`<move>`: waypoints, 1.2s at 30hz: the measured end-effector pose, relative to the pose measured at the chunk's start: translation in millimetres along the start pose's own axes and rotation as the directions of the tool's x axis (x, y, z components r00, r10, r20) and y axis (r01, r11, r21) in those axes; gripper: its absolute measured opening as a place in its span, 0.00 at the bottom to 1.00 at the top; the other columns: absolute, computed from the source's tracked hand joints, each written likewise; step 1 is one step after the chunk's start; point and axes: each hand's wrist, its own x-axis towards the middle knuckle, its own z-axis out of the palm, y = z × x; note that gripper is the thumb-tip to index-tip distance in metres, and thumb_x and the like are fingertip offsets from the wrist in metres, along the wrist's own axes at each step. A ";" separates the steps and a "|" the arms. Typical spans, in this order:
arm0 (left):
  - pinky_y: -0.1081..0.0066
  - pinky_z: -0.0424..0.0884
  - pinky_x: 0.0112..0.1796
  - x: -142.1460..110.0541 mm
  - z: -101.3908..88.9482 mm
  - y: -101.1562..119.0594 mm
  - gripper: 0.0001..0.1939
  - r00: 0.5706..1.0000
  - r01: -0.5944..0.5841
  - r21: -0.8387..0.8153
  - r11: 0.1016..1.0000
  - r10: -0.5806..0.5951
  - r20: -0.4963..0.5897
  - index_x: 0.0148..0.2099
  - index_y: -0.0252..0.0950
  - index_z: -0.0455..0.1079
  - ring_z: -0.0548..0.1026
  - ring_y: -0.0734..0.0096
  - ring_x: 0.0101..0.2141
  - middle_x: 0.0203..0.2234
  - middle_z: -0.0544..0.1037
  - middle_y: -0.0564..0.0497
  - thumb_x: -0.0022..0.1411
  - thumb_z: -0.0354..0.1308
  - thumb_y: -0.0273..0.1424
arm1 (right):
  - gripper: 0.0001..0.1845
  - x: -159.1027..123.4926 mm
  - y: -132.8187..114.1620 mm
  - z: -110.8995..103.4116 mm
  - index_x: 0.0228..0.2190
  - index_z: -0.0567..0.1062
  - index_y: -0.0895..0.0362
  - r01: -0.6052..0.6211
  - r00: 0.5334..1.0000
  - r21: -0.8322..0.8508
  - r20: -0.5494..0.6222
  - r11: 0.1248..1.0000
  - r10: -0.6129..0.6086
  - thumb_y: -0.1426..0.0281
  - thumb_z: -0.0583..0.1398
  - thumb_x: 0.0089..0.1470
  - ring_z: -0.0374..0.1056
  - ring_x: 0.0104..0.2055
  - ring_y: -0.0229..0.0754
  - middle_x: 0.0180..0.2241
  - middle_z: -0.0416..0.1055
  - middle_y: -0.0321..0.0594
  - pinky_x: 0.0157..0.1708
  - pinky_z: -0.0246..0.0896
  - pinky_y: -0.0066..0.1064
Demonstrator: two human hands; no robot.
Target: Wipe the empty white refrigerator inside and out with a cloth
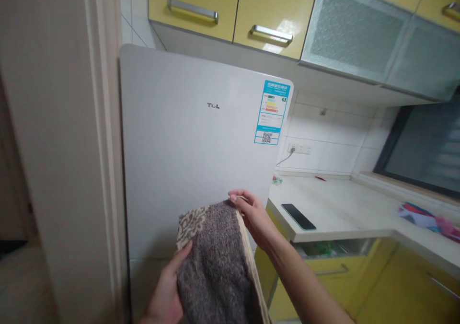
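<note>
A grey-brown fluffy towel (215,261) with a patterned border hangs in front of the white fridge door (187,142). My left hand (166,295) grips its lower left edge, thumb pressed on the cloth. My right hand (253,216) pinches the towel's upper right corner, close to the fridge's right edge. Both hands are closed on the cloth, and the towel hides part of the left hand's fingers.
A door frame (104,146) stands at the left. Yellow wall cabinets (230,7) hang above the fridge. To the right, a white counter (345,209) carries a black phone (298,216) and colourful cloth (427,216); a drawer below is slightly ajar. A window (427,146) is at the far right.
</note>
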 end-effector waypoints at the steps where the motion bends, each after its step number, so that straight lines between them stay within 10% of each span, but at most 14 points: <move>1: 0.48 0.70 0.67 2.0 3.3 -2.3 0.23 0.999 -0.021 -0.026 0.999 0.020 -0.049 0.64 0.36 0.81 0.83 0.43 0.58 0.50 0.88 0.41 0.69 0.67 0.33 | 0.37 -6.1 15.7 -6.6 0.46 0.82 0.53 -0.096 0.995 0.019 0.042 0.995 0.095 0.40 0.76 0.46 0.72 0.42 0.42 0.41 0.80 0.39 0.45 0.62 0.33; 5: 0.46 0.73 0.65 5.0 15.7 11.1 0.28 0.979 0.025 0.013 1.000 -0.022 -0.201 0.68 0.34 0.77 0.84 0.41 0.56 0.51 0.87 0.39 0.71 0.66 0.39 | 0.53 -47.6 80.7 -26.2 0.51 0.82 0.57 -0.407 0.866 0.030 0.330 0.913 0.375 0.25 0.66 0.43 0.75 0.55 0.55 0.50 0.82 0.50 0.59 0.64 0.44; 12: 0.42 0.75 0.62 8.5 -7.7 1.9 0.38 0.982 -0.007 0.184 0.983 0.041 -0.185 0.63 0.37 0.81 0.83 0.37 0.58 0.53 0.87 0.37 0.57 0.73 0.55 | 0.38 -51.6 123.3 -14.8 0.45 0.82 0.57 -0.174 0.977 0.096 -0.104 0.980 0.184 0.49 0.81 0.38 0.77 0.53 0.54 0.47 0.83 0.46 0.56 0.68 0.41; 18: 0.49 0.73 0.65 14.1 -37.0 -11.6 0.37 0.968 -0.188 0.573 0.798 0.249 -0.030 0.51 0.35 0.84 0.80 0.39 0.60 0.53 0.87 0.36 0.51 0.77 0.58 | 0.39 -30.8 95.6 -8.1 0.49 0.80 0.57 -0.117 0.993 0.154 0.038 0.981 0.113 0.53 0.81 0.40 0.78 0.50 0.51 0.44 0.83 0.43 0.55 0.68 0.40; 22: 0.48 0.75 0.62 22.5 -44.6 16.5 0.36 0.873 -0.327 0.770 0.548 0.487 0.024 0.52 0.37 0.83 0.82 0.40 0.56 0.49 0.87 0.40 0.53 0.75 0.60 | 0.47 -39.2 97.9 -3.3 0.57 0.76 0.53 -0.134 0.971 0.137 0.214 0.982 0.102 0.67 0.82 0.34 0.77 0.55 0.52 0.51 0.82 0.39 0.60 0.67 0.41; 26: 0.53 0.76 0.61 21.2 -50.6 24.2 0.27 0.727 -0.439 0.873 0.214 0.655 0.206 0.43 0.40 0.84 0.80 0.44 0.54 0.49 0.81 0.41 0.56 0.73 0.58 | 0.51 -43.0 116.3 -0.3 0.58 0.68 0.54 -0.065 0.998 0.155 0.006 0.986 0.065 0.66 0.80 0.34 0.79 0.49 0.53 0.47 0.82 0.42 0.52 0.71 0.42; 30: 0.51 0.70 0.67 14.9 -47.1 3.6 0.22 0.591 -0.555 0.832 -0.010 0.699 0.403 0.48 0.45 0.85 0.72 0.41 0.66 0.69 0.69 0.39 0.62 0.69 0.55 | 0.68 -47.2 110.4 -7.7 0.72 0.47 0.50 0.019 0.986 0.114 -0.166 0.993 0.000 0.61 0.79 0.41 0.78 0.42 0.51 0.40 0.80 0.37 0.47 0.72 0.43; 33: 0.48 0.62 0.72 11.6 -36.1 -8.9 0.29 0.596 -0.588 0.805 0.081 0.716 0.363 0.58 0.47 0.82 0.65 0.39 0.72 0.72 0.69 0.41 0.58 0.74 0.52 | 0.60 -55.3 83.7 -18.9 0.71 0.57 0.49 0.083 0.995 0.035 -0.059 0.996 -0.081 0.63 0.78 0.44 0.76 0.48 0.50 0.48 0.79 0.42 0.51 0.70 0.41; 36: 0.51 0.72 0.66 5.5 -17.6 -9.6 0.35 0.735 -0.500 0.777 0.383 0.662 0.147 0.57 0.43 0.80 0.75 0.38 0.65 0.59 0.82 0.41 0.52 0.78 0.55 | 0.42 -63.6 55.6 -28.6 0.59 0.75 0.50 0.134 0.991 -0.097 0.041 0.986 -0.131 0.67 0.79 0.43 0.73 0.52 0.49 0.52 0.77 0.41 0.52 0.66 0.37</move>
